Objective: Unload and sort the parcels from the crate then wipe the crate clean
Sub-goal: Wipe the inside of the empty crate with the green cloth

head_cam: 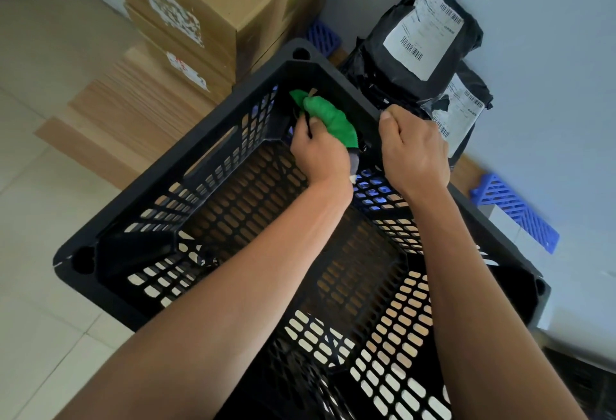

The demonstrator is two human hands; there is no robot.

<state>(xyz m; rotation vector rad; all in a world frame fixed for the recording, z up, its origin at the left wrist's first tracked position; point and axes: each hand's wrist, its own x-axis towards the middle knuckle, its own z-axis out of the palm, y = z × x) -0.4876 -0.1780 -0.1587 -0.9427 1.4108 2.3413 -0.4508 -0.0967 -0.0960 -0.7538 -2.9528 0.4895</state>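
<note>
Two hands are on the crate (pixel 140 239), and no parcel shows inside it, so you look to be at the wiping step. Your left hand (pixel 320 156) is closed around a green cloth (pixel 333 116) and presses it into the far inside corner; your right hand (pixel 413 149) is clenched over the far rim, steadying the crate.

Keep that right grip firm, since the crate seems tilted toward you and a light plastic shell like this will probably slide under a hard push. Work the cloth along the ribs and into the mesh holes, where dust is likely to sit, then sweep from the corner down the wall to the floor of the crate. Refold the cloth when a face gets dirty. Something dark hangs by your left fingers; it may be a strap or cord, but the view is too blurred to say.

Under the crate lie pale floor tiles (pixel 36 186) and a stepped wooden platform (pixel 110 113). Just beyond the rim, black parcels (pixel 423 29) with white labels lean against a light wall (pixel 550 86), resting near blue plastic grids (pixel 516 209). To the far left, brown boxes (pixel 206 13) stand stacked. Space is tight on the far side, so turn the crate toward the open tiles.
</note>
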